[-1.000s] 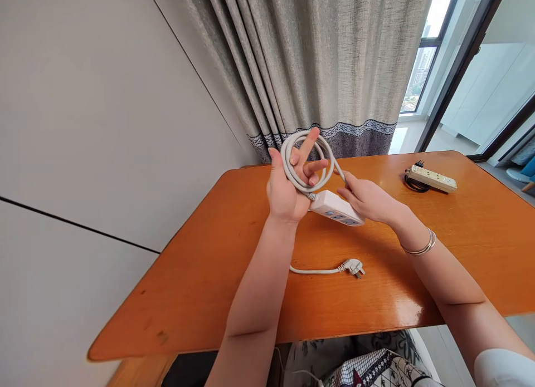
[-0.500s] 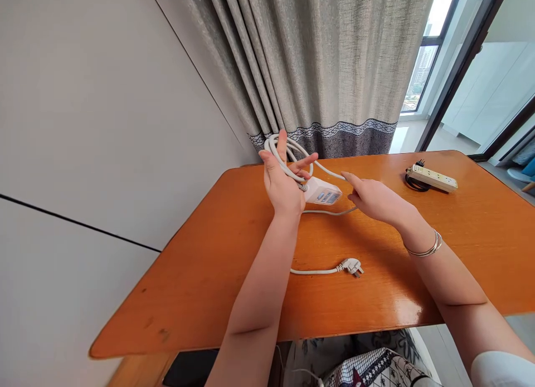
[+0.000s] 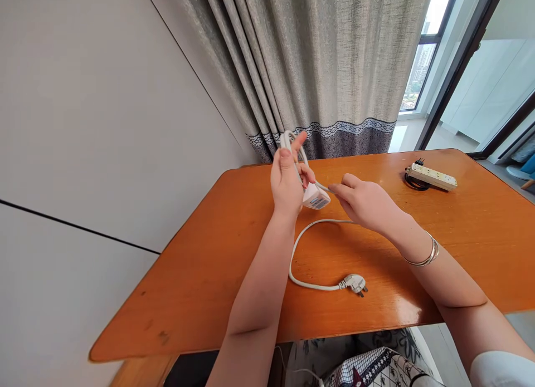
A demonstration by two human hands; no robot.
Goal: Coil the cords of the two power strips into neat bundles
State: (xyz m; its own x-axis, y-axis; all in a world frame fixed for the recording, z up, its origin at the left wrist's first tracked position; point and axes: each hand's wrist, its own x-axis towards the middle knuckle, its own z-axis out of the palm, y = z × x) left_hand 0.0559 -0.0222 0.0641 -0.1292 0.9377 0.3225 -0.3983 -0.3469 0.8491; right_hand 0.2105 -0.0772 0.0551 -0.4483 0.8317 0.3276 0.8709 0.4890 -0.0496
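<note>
My left hand (image 3: pixel 288 181) is raised above the table and holds a looped white power cord (image 3: pixel 288 137), the coils running round its fingers. A white power strip (image 3: pixel 316 197) hangs at the palm, mostly hidden behind the hand, with a printed label on its end. To the right, my right hand (image 3: pixel 359 200) pinches the same cord between thumb and fingers. From there the loose length curves over the table to a white three-pin plug (image 3: pixel 354 284), which lies near the front edge.
The orange-brown wooden table (image 3: pixel 188 275) spans the view. A second, cream power strip (image 3: pixel 432 177) with a black cord (image 3: pixel 416 184) lies at its far right. Behind stands a grey curtain (image 3: pixel 334 69); a pale wall panel (image 3: pixel 83 125) borders the left side.
My left hand has turned, so the coil now appears edge-on and narrower. My right hand has moved slightly left and down with the cord. The plug has shifted a little towards me.
</note>
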